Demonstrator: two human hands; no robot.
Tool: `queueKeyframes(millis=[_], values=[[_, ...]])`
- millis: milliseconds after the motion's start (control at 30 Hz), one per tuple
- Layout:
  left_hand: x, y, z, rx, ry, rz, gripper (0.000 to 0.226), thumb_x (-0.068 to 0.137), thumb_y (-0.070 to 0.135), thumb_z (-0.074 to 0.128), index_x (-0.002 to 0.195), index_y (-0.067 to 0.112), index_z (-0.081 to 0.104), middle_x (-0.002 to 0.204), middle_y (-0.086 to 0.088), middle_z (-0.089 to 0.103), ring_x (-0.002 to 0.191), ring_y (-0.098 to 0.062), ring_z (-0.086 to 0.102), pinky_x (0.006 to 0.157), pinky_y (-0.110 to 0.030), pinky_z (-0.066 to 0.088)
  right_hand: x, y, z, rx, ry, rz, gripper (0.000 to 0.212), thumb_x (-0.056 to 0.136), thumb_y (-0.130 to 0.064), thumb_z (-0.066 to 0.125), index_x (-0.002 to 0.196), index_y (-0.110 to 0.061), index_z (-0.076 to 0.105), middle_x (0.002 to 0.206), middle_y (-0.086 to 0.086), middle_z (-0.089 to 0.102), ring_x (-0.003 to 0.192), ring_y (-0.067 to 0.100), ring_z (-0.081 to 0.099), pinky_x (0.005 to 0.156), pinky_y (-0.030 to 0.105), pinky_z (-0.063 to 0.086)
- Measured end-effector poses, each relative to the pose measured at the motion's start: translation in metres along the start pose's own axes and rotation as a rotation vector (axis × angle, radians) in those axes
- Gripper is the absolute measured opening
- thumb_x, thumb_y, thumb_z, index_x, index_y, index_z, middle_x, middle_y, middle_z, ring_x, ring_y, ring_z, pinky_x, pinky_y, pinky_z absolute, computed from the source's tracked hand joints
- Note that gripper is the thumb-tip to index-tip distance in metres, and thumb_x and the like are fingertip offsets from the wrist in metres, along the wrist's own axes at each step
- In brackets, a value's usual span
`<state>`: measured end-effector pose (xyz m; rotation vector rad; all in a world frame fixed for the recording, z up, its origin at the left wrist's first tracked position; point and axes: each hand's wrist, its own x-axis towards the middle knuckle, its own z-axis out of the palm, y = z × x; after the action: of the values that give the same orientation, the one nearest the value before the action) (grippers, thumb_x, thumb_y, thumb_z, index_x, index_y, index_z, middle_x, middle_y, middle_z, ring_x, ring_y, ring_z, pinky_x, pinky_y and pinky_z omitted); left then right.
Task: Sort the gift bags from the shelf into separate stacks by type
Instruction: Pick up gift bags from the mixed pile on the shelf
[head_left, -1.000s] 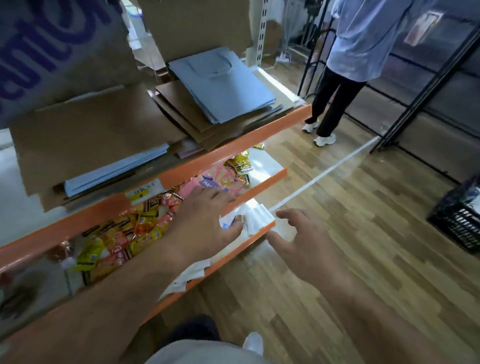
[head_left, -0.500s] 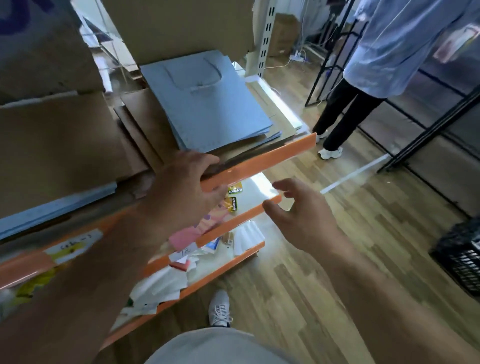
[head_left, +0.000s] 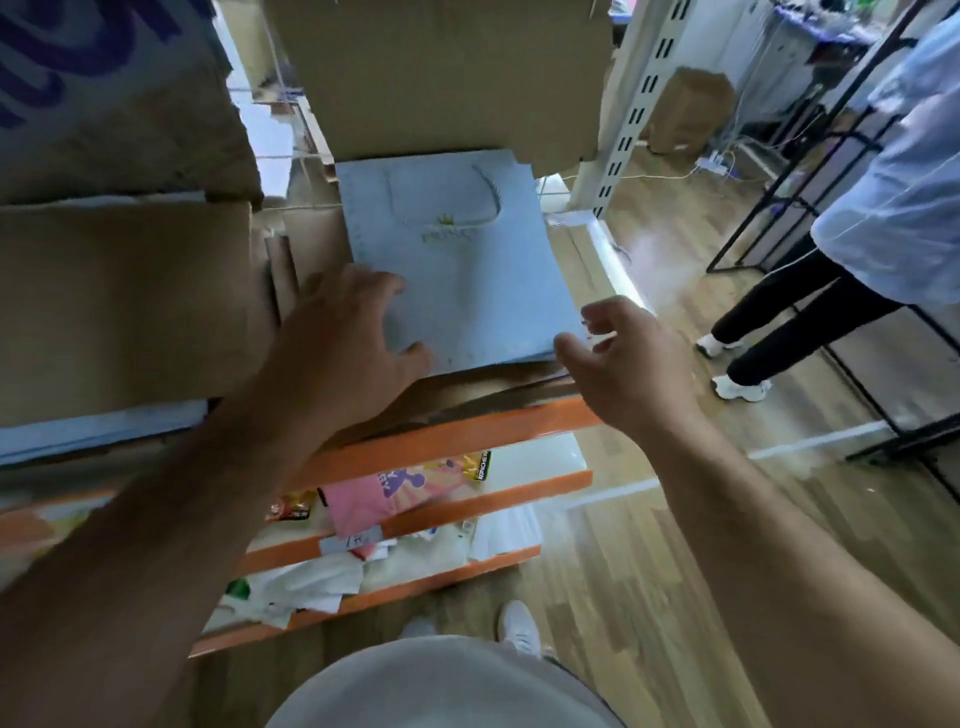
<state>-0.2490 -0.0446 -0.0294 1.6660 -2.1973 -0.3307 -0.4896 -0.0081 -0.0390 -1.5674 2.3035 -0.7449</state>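
Left hand (head_left: 343, 338) risen onto blue gift bag (head_left: 467, 270).

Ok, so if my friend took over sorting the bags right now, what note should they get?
Left hand: open, fingers spread flat on the near left corner of the top blue gift bag.
Right hand: open, fingers loosely curled by the bag's near right corner, holding nothing; contact unclear.
Bags: the blue stack lies on brown paper bags on the orange-edged shelf. To its left, a brown pile lies over more blue bags.
Done: no sorted stacks visible.
Left: lift off the blue bags, then separate blue from brown.
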Motion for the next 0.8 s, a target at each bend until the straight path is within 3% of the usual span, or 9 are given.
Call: queueKeyframes(millis=[100,200,300,400,467,533,667,733,800], values=[[-0.003,0.007,0.002,0.039,-0.002,-0.136,0.072,0.081,0.05,0.075,0.139,0.016,0.05,0.138,-0.011,0.053,0.124,-0.03,0.049,0.098,-0.042,0.045,0.02,0.007,-0.001,0.039,-0.071,-0.029,0.044,0.087,-0.041,0.062,0.127,-0.022,0.06,0.115,-0.004,0.067,0.101,0.019,0.063,0.079,0.029,0.043],[-0.009,0.023,0.005,-0.021,0.005,-0.263,0.069,0.085,0.045,0.074,0.142,0.016,0.049,0.138,-0.009,0.056,0.113,-0.025,0.055,0.083,-0.03,0.042,0.035,0.013,-0.004,0.082,-0.181,-0.063,0.046,0.087,-0.039,0.064,0.129,-0.019,0.059,0.103,-0.006,0.067,0.092,0.017,0.061,0.077,0.03,0.047],[-0.014,0.044,0.01,-0.098,-0.006,-0.366,0.065,0.091,0.041,0.07,0.146,0.017,0.045,0.149,-0.005,0.047,0.129,-0.024,0.047,0.086,-0.021,0.033,0.047,0.019,-0.006,0.188,-0.261,-0.087,0.043,0.084,-0.035,0.066,0.123,-0.017,0.062,0.088,-0.008,0.07,0.084,0.018,0.067,0.078,0.035,0.056],[-0.016,0.057,0.018,-0.224,0.024,-0.435,0.062,0.091,0.044,0.069,0.143,0.022,0.046,0.137,0.0,0.056,0.121,-0.02,0.055,0.083,-0.025,0.04,0.059,0.03,-0.006,0.277,-0.305,-0.036,0.04,0.08,-0.036,0.067,0.116,-0.019,0.065,0.084,-0.009,0.071,0.082,0.02,0.069,0.079,0.043,0.059],[-0.015,0.063,0.02,-0.309,0.055,-0.503,0.059,0.091,0.045,0.069,0.142,0.023,0.048,0.126,0.006,0.057,0.114,-0.015,0.056,0.082,-0.027,0.044,0.066,0.036,-0.007,0.316,-0.317,-0.001,0.039,0.078,-0.037,0.067,0.113,-0.021,0.067,0.09,-0.008,0.073,0.083,0.02,0.069,0.078,0.039,0.058],[-0.013,0.07,0.019,-0.394,0.091,-0.577,0.056,0.091,0.042,0.069,0.14,0.022,0.05,0.12,0.009,0.057,0.105,-0.009,0.057,0.075,-0.026,0.046,0.071,0.04,-0.009,0.345,-0.351,0.016,0.031,0.077,-0.035,0.067,0.102,-0.018,0.071,0.083,-0.002,0.072,0.069,0.016,0.066,0.063,0.028,0.052],[-0.006,0.078,0.015,-0.625,0.169,-0.71,0.024,0.094,0.031,0.066,0.112,0.016,0.069,0.103,0.0,0.072,0.09,-0.014,0.07,0.069,-0.03,0.055,0.079,0.044,-0.018,0.398,-0.407,-0.034,0.021,0.078,-0.028,0.069,0.078,-0.006,0.069,0.065,0.007,0.059,0.047,0.015,0.05,0.045,0.021,0.036],[-0.002,0.08,0.012,-0.73,0.242,-0.79,0.011,0.089,0.023,0.066,0.088,0.013,0.07,0.095,-0.009,0.074,0.09,-0.026,0.072,0.074,-0.04,0.059,0.083,0.046,-0.023,0.51,-0.432,-0.013,0.015,0.082,-0.026,0.074,0.077,-0.012,0.069,0.072,0.005,0.065,0.051,0.013,0.056,0.048,0.023,0.042],[0.001,0.08,0.01,-0.905,0.304,-0.877,0.008,0.087,0.011,0.061,0.08,0.011,0.066,0.095,-0.015,0.073,0.094,-0.034,0.071,0.086,-0.049,0.058,0.086,0.047,-0.026,0.68,-0.488,0.037,0.011,0.085,-0.02,0.076,0.086,-0.011,0.071,0.08,0.008,0.071,0.059,0.014,0.06,0.048,0.025,0.047]])
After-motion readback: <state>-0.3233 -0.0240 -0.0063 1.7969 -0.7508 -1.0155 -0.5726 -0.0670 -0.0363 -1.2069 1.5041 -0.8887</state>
